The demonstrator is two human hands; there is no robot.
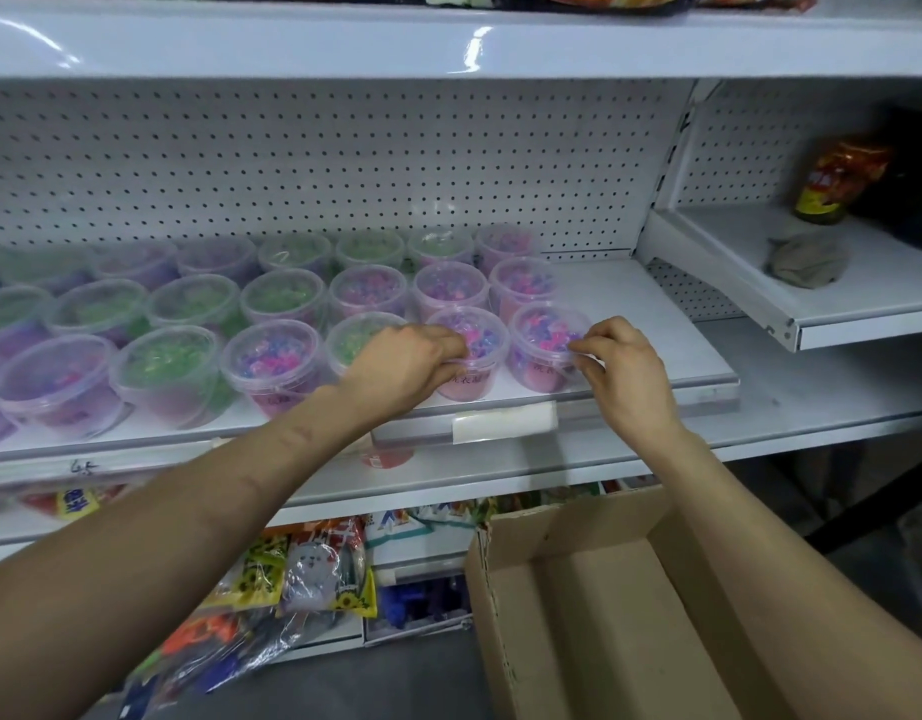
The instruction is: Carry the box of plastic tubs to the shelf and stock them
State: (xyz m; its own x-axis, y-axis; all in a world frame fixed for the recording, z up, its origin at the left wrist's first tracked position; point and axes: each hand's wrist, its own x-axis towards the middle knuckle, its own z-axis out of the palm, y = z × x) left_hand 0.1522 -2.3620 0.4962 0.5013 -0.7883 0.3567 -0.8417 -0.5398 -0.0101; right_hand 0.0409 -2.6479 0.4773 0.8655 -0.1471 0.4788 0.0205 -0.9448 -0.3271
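Two tubs under my hands, both at the R end of the front row. My L hand (pixel 402 361) had its fingers curled over the rim of a pink tub (pixel 472 328). My R hand (pixel 625 371) pinched the lid edge of the end tub (pixel 544 327) just beside it, thumb & fingertips. Both stood upright on the white shelf (pixel 651 324), w/ other tubs (pixel 194 304), green, purple & pink, in rows running off to the L. The cardboard box (pixel 604 615) sat open, low at my R, below the shelf.
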